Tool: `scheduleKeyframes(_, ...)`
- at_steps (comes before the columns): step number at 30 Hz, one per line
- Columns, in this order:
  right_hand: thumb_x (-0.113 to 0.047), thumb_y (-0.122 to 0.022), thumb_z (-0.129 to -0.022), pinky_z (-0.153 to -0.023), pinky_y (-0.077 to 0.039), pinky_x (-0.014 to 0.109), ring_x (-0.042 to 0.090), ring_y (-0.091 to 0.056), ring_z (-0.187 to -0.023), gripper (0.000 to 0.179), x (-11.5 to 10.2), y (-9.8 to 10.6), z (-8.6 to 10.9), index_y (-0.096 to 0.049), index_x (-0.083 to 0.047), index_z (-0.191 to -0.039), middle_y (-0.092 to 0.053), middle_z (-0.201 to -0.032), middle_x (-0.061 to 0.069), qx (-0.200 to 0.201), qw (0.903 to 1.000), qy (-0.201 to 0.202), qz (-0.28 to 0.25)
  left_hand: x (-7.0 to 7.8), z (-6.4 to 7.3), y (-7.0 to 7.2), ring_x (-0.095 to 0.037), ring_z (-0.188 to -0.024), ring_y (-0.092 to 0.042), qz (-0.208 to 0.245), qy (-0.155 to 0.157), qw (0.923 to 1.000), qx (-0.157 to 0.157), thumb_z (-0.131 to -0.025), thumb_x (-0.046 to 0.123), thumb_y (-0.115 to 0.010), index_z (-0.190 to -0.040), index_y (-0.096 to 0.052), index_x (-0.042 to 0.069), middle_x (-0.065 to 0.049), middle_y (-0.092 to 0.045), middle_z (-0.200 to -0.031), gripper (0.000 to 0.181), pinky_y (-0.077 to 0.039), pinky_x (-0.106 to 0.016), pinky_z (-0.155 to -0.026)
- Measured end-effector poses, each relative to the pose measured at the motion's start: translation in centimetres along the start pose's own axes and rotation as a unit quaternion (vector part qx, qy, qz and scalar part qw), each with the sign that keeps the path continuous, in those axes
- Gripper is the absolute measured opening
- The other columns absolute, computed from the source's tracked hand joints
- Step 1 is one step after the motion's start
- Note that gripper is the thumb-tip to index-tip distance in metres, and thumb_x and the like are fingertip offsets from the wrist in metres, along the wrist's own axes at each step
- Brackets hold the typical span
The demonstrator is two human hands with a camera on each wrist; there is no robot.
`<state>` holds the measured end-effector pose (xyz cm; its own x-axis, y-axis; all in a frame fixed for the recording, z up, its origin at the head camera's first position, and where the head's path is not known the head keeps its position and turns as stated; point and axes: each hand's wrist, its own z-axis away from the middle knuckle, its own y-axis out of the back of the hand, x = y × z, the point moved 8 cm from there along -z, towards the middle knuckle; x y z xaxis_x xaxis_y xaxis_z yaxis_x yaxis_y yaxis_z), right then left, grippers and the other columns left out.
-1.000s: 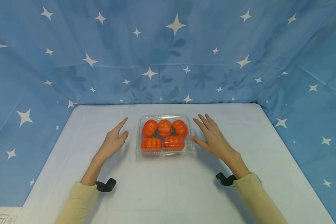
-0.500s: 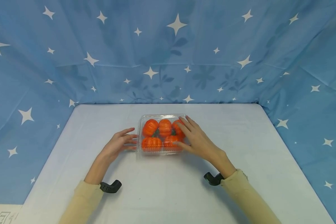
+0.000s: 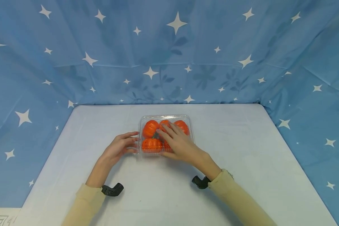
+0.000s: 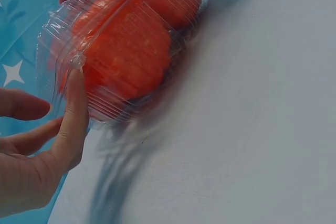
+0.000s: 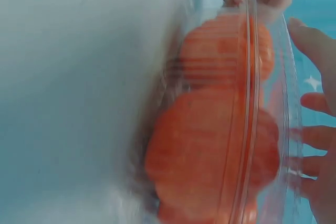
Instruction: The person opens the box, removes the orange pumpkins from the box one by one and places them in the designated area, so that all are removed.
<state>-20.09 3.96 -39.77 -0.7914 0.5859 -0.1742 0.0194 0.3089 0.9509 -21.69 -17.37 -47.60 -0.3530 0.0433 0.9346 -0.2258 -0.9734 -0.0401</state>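
Note:
A clear plastic clamshell box, lid down, sits on the table with several ribbed orange pumpkin-like pieces inside; a little green shows between them. My left hand is at the box's left side, fingers slightly bent and spread. In the left wrist view one fingertip touches the front corner of the rim, while the others stand apart. My right hand spreads over the lid's right half, hiding part of the contents. Its fingers look loose above the lid; whether they touch it I cannot tell.
A white-covered table carries the box near its back edge. Behind and at both sides hangs a blue curtain with white stars. A black wrist camera sits on the left wrist, another wrist camera on the right.
My right hand has moved left from beside the box to over its lid. My left hand has come right and turned, its fingers now at the box's left edge. The box has stayed in place.

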Motion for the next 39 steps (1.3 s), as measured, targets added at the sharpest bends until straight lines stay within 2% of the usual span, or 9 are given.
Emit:
scheduleKeyframes(5, -0.052, -0.072, -0.093, -0.122, -0.03, 0.059, 0.048, -0.032, -0.15, 0.081, -1.3, -0.9, -1.0, -0.042, -0.01, -0.155, -0.038, -0.162, 0.02, -0.032, 0.9994, -0.007, 0.012, 0.1, 0.0, 0.0, -0.015, -0.093, -0.062, -0.002, -0.012, 0.9999, -0.003, -0.107, 0.016, -0.051, -0.153, -0.041, -0.004, -0.01, -0.059, -0.121, 0.051, -0.061, -0.027, -0.08)
scheduleKeyframes(8, -0.055, -0.071, -0.093, -0.121, -0.031, 0.059, 0.047, -0.035, -0.149, 0.081, -2.0, -1.3, -1.5, -0.043, -0.01, -0.154, -0.04, -0.161, 0.019, -0.037, 0.999, -0.003, 0.025, 0.1, -0.1, 0.0, -0.014, -0.092, -0.062, 0.001, -0.017, 0.9999, -0.001, -0.107, 0.015, -0.052, -0.152, -0.041, -0.005, -0.007, -0.061, -0.116, 0.05, -0.06, -0.027, -0.079)
scheduleKeyframes(18, -0.052, -0.07, -0.095, -0.119, -0.039, 0.055, 0.042, -0.045, -0.144, 0.077, -3.7, -2.4, -2.7, -0.046, -0.008, -0.153, -0.047, -0.157, 0.019, -0.028, 0.9969, 0.003, 0.074, 0.3, 0.1, 0.1, -0.012, -0.086, -0.065, 0.003, -0.024, 0.9997, 0.009, -0.106, 0.014, -0.054, -0.15, -0.042, -0.007, 0.0, -0.066, -0.1, 0.05, -0.06, -0.026, -0.077)
scheduleKeyframes(25, -0.048, -0.067, -0.097, -0.116, -0.042, 0.056, 0.045, -0.05, -0.14, 0.067, -4.5, -3.3, -3.0, -0.052, -0.007, -0.147, -0.054, -0.15, 0.019, -0.03, 0.991, 0.007, 0.13, 0.1, 0.3, 0.1, -0.011, -0.084, -0.065, 0.002, -0.021, 0.9997, 0.015, -0.105, 0.012, -0.054, -0.15, -0.043, -0.007, 0.001, -0.067, -0.097, 0.05, -0.06, -0.026, -0.076)
scheduleKeyframes(34, -0.039, -0.07, -0.093, -0.112, -0.044, 0.059, 0.046, -0.054, -0.136, 0.063, -5.3, -3.6, -3.3, -0.055, -0.006, -0.144, -0.058, -0.147, 0.018, -0.023, 0.9865, 0.008, 0.162, -0.2, 0.1, 0.3, -0.009, -0.081, -0.064, -0.001, -0.016, 0.9996, 0.021, -0.105, 0.011, -0.056, -0.15, -0.043, -0.006, 0.004, -0.069, -0.096, 0.05, -0.059, -0.025, -0.074)
scheduleKeyframes(39, -0.037, -0.074, -0.092, -0.111, -0.045, 0.059, 0.045, -0.056, -0.134, 0.064, -5.5, -3.5, -3.4, -0.056, -0.005, -0.144, -0.058, -0.146, 0.018, -0.014, 0.9867, 0.009, 0.162, -0.3, 0.0, 0.4, -0.008, -0.079, -0.063, -0.005, -0.013, 0.9997, 0.022, -0.104, 0.01, -0.056, -0.151, -0.042, -0.006, 0.006, -0.069, -0.097, 0.051, -0.059, -0.024, -0.073)
